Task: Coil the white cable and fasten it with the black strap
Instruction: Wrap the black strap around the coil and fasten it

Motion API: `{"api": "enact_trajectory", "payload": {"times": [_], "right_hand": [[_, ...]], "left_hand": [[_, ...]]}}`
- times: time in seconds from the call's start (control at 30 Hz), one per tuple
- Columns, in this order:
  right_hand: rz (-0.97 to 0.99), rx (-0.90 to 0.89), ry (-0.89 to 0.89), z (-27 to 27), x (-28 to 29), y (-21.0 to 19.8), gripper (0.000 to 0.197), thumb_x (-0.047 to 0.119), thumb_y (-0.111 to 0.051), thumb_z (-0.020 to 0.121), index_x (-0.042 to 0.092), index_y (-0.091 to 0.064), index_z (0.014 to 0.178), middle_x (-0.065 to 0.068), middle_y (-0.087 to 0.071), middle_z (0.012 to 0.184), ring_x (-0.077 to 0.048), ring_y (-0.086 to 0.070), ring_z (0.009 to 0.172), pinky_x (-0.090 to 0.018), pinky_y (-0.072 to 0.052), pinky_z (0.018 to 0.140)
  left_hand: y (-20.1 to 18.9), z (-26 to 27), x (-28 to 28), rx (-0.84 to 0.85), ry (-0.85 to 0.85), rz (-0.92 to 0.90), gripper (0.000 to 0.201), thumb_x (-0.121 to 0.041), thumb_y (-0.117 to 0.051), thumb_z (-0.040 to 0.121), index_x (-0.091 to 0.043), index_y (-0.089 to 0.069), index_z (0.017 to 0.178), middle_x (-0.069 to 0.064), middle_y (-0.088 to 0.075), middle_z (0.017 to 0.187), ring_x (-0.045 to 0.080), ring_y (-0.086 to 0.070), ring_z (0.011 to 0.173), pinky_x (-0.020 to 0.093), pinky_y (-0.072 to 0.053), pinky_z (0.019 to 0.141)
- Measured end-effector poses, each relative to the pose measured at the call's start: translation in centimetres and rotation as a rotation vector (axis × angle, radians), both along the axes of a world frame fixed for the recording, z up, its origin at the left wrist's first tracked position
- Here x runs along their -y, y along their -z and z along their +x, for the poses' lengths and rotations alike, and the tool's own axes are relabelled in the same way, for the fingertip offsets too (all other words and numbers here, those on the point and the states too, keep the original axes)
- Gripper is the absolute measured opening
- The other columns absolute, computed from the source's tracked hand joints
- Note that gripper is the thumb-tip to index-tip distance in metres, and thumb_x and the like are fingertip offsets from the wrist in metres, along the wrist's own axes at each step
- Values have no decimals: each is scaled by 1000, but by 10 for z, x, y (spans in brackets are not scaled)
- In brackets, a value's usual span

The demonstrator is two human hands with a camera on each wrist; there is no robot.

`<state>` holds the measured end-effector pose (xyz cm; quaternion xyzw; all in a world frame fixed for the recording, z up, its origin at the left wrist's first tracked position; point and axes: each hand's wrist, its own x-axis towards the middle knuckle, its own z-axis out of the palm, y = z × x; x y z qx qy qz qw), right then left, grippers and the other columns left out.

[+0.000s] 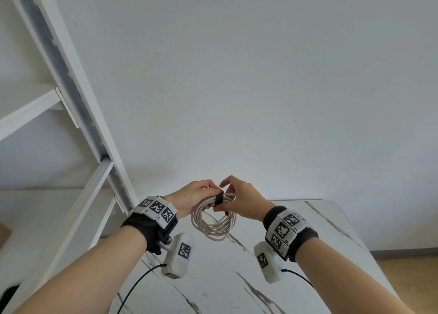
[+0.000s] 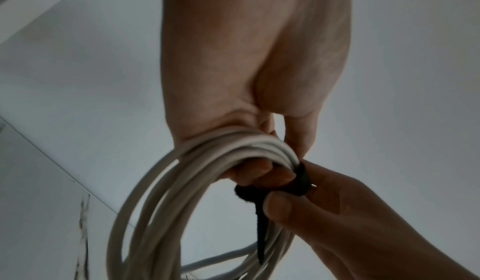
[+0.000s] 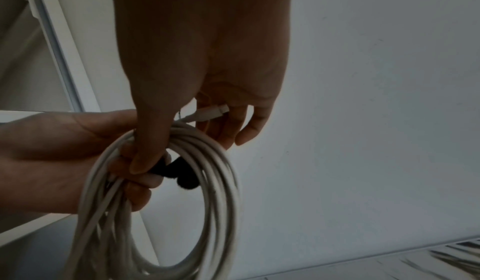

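Observation:
The white cable (image 1: pixel 213 228) hangs in several loops above the marble table (image 1: pixel 308 242), held up in the air. My left hand (image 1: pixel 196 193) grips the top of the coil (image 2: pixel 207 181), its fingers curled round the bundled strands. A black strap (image 1: pixel 218 199) is wrapped round the bundle beside those fingers. My right hand (image 1: pixel 239 199) pinches the strap (image 2: pixel 298 181) between thumb and fingers; the strap's loose tail (image 2: pixel 261 237) hangs down inside the loops. In the right wrist view the strap (image 3: pixel 182 173) shows under my thumb, and a white cable plug (image 3: pixel 210 112) pokes out behind the fingers.
A white shelf frame (image 1: pixel 71 96) slants up on the left, close to my left wrist. A plain white wall (image 1: pixel 260 77) fills the background. Thin black leads (image 1: pixel 139 283) run from the wrist cameras over the table. A strip of wooden floor (image 1: pixel 407 261) lies to the right.

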<state>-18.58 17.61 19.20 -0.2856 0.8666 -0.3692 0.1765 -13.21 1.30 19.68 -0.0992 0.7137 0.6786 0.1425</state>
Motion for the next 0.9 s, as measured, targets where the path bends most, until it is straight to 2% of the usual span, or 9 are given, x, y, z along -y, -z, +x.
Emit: {"api": "enact_trajectory", "payload": {"times": [0.1,0.23,0.37,0.43,0.5,0.6,0.7,0.83,0.9], "right_hand": [[33,10,-28,-2,-2,1,58,39,-80,65,23,-50,112,-5,-65,93,-20,-62,84,-32,-49,71],[88,48,-103,-3,-5,1,55,40,-77,68,24,-48,111,-8,-65,93,-17,-57,76,-32,-47,69],[86,79,-143,-2,-9,1,46,32,-74,72,23,-48,110,-3,-65,86,-19,-58,77,-35,-49,73],[61,118,-147,-1,-9,1,42,27,-71,74,23,-47,109,-9,-69,90,-21,-60,78,-35,-49,73],[10,183,-138,1,-10,2,41,20,-70,75,21,-47,109,-10,-69,88,-17,-58,72,-29,-46,68],[-52,264,-100,0,-10,6,40,15,-75,74,18,-52,107,2,-63,72,-9,-53,60,-21,-40,60],[-121,322,-39,-3,-12,9,38,16,-80,70,18,-61,102,-2,-68,77,-14,-57,67,-25,-44,69],[-194,375,-1,-5,-15,10,39,8,-81,67,17,-66,102,-8,-73,87,-18,-64,78,-26,-47,80],[-241,442,-6,-6,-18,11,42,5,-79,66,17,-67,105,-14,-74,96,-25,-68,92,-34,-48,95]], "left_hand": [[-2,1,-3,21,33,-22,10,-12,-54,94,-8,-58,85,9,-55,71,11,-50,54,19,-40,50],[-4,2,-4,48,88,-29,10,-11,-54,94,-9,-54,84,11,-54,72,13,-51,55,20,-41,51],[-7,0,-5,64,145,-30,11,-11,-55,94,-10,-55,83,11,-56,74,12,-54,55,19,-42,52],[-7,-1,-5,72,160,-50,12,-12,-55,94,-11,-55,82,10,-55,71,13,-52,55,20,-40,52],[-6,-2,-6,79,168,-50,12,-12,-54,94,-11,-55,82,11,-54,72,15,-50,57,22,-40,52],[-6,-2,-5,74,164,-16,11,-9,-53,94,-9,-55,84,13,-53,74,15,-52,57,21,-43,53],[-7,-2,-7,68,142,-34,11,-10,-53,95,-9,-55,84,9,-53,70,10,-52,53,19,-41,51],[-5,-2,-7,44,117,-35,10,-12,-55,94,-9,-54,85,12,-56,73,14,-53,59,22,-42,56],[-6,-2,-6,32,128,-13,9,-10,-57,93,-10,-55,84,16,-57,81,18,-54,64,26,-43,62]]}}
